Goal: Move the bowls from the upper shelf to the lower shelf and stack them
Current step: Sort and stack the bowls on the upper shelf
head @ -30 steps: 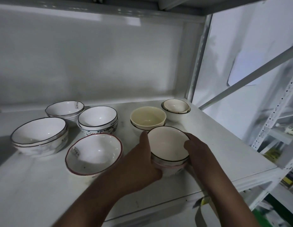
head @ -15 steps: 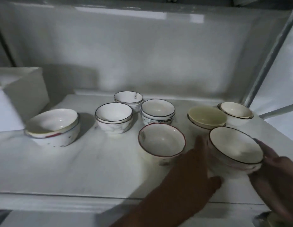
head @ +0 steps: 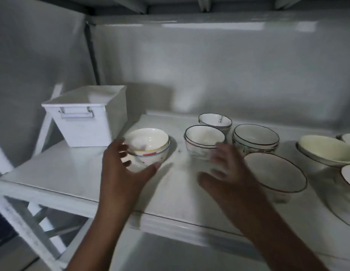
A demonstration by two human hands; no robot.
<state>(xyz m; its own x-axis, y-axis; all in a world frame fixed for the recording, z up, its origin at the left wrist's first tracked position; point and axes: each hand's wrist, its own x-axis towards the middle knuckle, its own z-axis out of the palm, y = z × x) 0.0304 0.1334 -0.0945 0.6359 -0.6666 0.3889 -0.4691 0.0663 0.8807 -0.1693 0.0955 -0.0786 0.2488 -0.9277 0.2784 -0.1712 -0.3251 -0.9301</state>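
Left hand: I see my left hand [head: 123, 173] spread, fingers and thumb cupped round the yellow-rimmed bowl stack [head: 148, 146].
Right hand: my right hand [head: 227, 173] is blurred, fingers splayed, holding nothing, in front of the dark-rimmed bowl [head: 204, 138].
Bowls: all upright, mouths up, on the shelf [head: 72, 173]; red-rimmed bowl [head: 276, 172] just right of that hand.
Box: white box [head: 86, 116] far left.
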